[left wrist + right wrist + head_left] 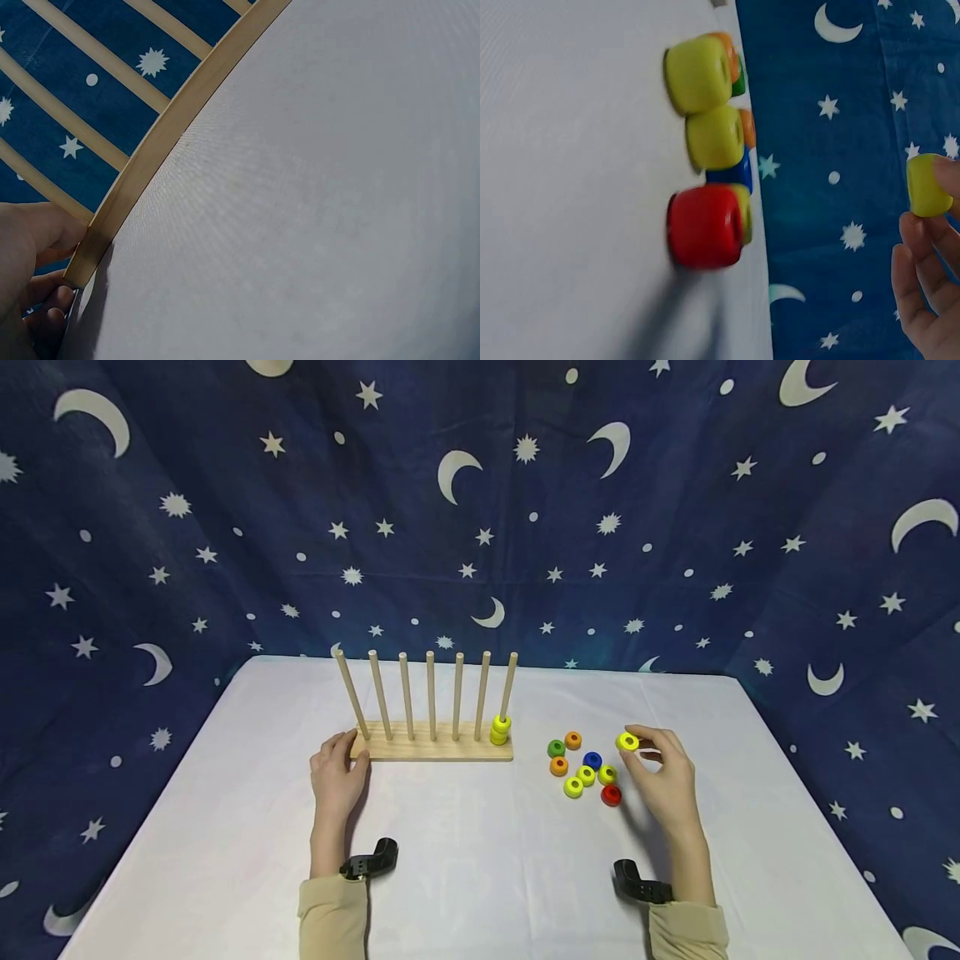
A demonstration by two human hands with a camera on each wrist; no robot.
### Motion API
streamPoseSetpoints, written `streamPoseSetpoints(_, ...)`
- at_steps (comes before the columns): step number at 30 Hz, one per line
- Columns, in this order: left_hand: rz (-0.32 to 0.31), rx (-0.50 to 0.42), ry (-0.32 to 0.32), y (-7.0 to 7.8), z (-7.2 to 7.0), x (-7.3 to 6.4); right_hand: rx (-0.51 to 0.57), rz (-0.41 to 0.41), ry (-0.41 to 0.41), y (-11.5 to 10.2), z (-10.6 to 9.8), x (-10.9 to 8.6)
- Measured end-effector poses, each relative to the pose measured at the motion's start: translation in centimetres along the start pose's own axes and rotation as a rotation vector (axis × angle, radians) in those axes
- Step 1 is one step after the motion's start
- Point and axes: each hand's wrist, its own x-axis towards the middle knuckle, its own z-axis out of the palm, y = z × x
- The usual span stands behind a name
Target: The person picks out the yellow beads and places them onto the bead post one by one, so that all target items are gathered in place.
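Note:
A wooden peg rack [435, 752] with several upright pegs stands on the table. Two yellow beads [499, 730] are stacked on its rightmost peg. My left hand [339, 774] grips the left end of the rack's base; in the left wrist view the thumb and fingers [46, 289] close about that end. Off to the right, my right hand [664, 772] pinches a yellow bead [627, 742] between thumb and fingertips, held above the table. The same bead [928, 185] shows in the right wrist view at the right edge.
Loose beads lie between rack and right hand: a red bead [611, 795], a blue bead [592, 761], a green bead [556, 748], two orange beads [558, 766] and several yellow ones [573, 787]. The white tabletop [465, 860] ends at a dark starry cloth [420, 493].

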Motion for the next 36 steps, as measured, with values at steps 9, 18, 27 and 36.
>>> streamPoseSetpoints(9,-0.001,-0.006,0.008,-0.1,0.2,-0.1,0.097,-0.084,0.017,-1.8,0.9,1.1)
streamPoseSetpoints(18,0.004,0.001,-0.001,-0.2,0.3,0.1,0.076,-0.115,-0.055,-4.5,2.2,2.3)
streamPoseSetpoints(27,0.000,-0.005,-0.001,-0.1,0.1,0.0,0.121,-0.194,-0.096,-6.3,3.4,3.5)
streamPoseSetpoints(36,0.008,-0.010,0.011,-0.2,0.1,0.0,0.098,-0.231,-0.110,-8.4,4.1,4.5)
